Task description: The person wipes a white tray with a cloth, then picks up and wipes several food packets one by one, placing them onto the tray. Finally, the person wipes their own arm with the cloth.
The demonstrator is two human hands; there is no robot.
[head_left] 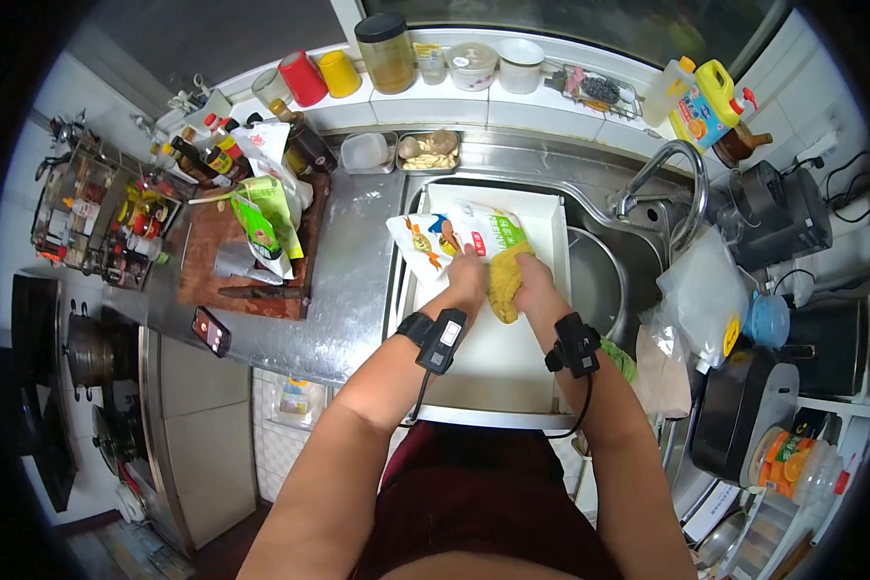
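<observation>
A white printed food bag (435,235) with a green end lies over a white rectangular tray (493,372) set across the sink. My left hand (466,275) is closed on the lower edge of the bag, its fingertips partly hidden. Beside it, my right hand (535,282) grips a yellow cloth (505,280), which hangs against the green end of the bag. Both wrists carry black strapped devices with cables.
To the left, a wooden board (203,256) holds bags and a knife (259,292), with a phone (211,331) near the counter edge. A curved faucet (691,193) stands at the back right. Bottles and jars line the sill. Behind the tray sits a metal dish of food (428,152).
</observation>
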